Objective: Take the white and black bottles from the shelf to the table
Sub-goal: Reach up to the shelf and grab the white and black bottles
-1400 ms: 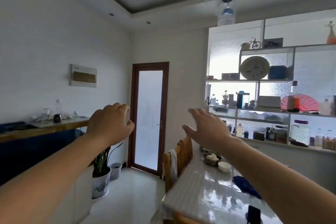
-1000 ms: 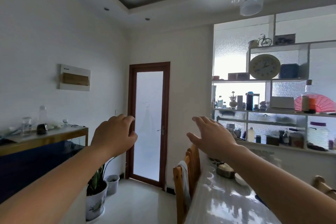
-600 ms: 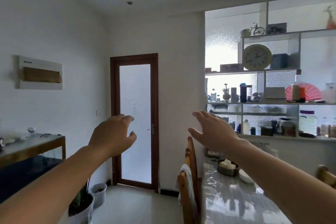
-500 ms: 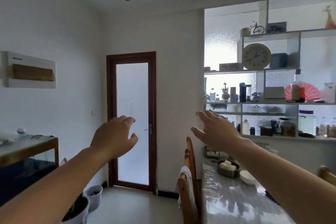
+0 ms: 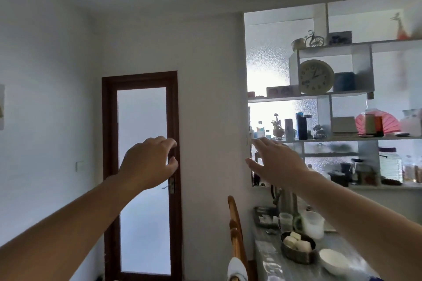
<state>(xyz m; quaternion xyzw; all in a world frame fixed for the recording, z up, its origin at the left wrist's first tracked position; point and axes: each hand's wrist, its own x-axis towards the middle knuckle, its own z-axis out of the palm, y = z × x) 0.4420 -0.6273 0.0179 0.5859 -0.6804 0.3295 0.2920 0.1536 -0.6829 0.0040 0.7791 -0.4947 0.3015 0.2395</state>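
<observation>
A white shelf unit (image 5: 347,138) fills the upper right. On its middle board a dark bottle with a blue cap (image 5: 301,126) stands upright beside a pale cylindrical bottle (image 5: 288,127). My right hand (image 5: 276,163) is raised in front of the shelf's left end, fingers spread and empty, still short of the bottles. My left hand (image 5: 148,163) hovers before the door with its fingers loosely curled apart, holding nothing. My right arm covers part of the lower shelf. The glossy table (image 5: 269,258) lies below at the lower right.
On the table stand a dark bowl of white blocks (image 5: 296,246), a white bowl (image 5: 333,261) and plastic cups (image 5: 312,223). Wooden chairs (image 5: 235,223) line its left side. A brown-framed glass door (image 5: 141,178) is ahead. The shelf also holds a clock (image 5: 316,76) and several jars.
The view has moved closer to the shelf and table and swung right, dropping the left sideboard out of sight. Both hands stay raised and empty, the right now nearer the shelf.
</observation>
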